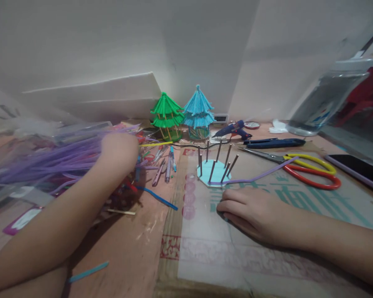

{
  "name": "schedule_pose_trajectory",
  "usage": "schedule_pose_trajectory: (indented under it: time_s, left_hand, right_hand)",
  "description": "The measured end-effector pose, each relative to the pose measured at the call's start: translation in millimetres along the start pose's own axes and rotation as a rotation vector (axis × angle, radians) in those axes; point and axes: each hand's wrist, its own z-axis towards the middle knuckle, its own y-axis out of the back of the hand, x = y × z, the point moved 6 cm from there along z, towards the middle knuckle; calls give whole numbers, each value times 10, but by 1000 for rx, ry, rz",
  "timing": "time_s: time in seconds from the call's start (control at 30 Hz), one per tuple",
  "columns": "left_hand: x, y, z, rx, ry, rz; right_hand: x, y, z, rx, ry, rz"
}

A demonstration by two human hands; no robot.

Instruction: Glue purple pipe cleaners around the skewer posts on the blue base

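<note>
Left forearm (65, 211) extends diagonally from the lower left corner of the head view, closest to the camera. The work surface is a pinkish table (121, 248), strewn with scraps on the left. On the right, a printed board (180, 265) lies flat on the table. A pale wall (205, 41) closes off the back; a red chair (365, 97) stands at far right, behind a clear jar (332, 95). One green and one blue model house (199, 114) stand near the wall, left of a glue gun (231, 130).

A light blue base (209, 169) lies flat on the board, beyond the right hand (251, 211). Its dark sticks (217, 150) point upward; some lean right. A purple strip (251, 181) starts along the near edge of the base. Its long axis runs left to right, then bends away from the camera; the free end reaches the scissors (282, 158) at the yellow handle.

The right hand rests on the board, fingers bent and close together; whether the fingertips grip anything cannot be determined. The left hand (120, 153) is at a bundle of purple strips (65, 157); its fingers are hidden, so its grip cannot be determined.
</note>
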Motion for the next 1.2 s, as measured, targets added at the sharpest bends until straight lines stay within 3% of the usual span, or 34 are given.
schedule_pose_trajectory:
  time_s: [0.1, 0.27, 0.37, 0.63, 0.77, 0.9, 1.03, 1.2]
  left_hand:
    - [-18, 33, -7, 17, 34, 143]
    - [-387, -61, -92, 35, -115, 168]
    - [-466, -125, -128, 49, -114, 161]
    - [-64, -41, -19, 78, 122, 196]
    - [-75, -16, -2, 57, 97, 195]
    - [-320, 3, -140, -14, 13, 176]
    - [-497, 121, -278, -131, -175, 159]
    - [-113, 469, -301, -337, -64, 132]
  right_hand:
    - [-3, -8, -9, 8, -5, 9]
    - [7, 0, -9, 29, -22, 13]
    - [3, 2, -4, 33, -32, 7]
    - [-7, -18, -11, 41, -28, 9]
    - [-13, -19, 1, 53, -38, 9]
    - [-3, -8, 12, 47, -36, 12]
    - [-6, -14, 20, 35, -29, 13]
    - [37, 72, -39, -43, 29, -58]
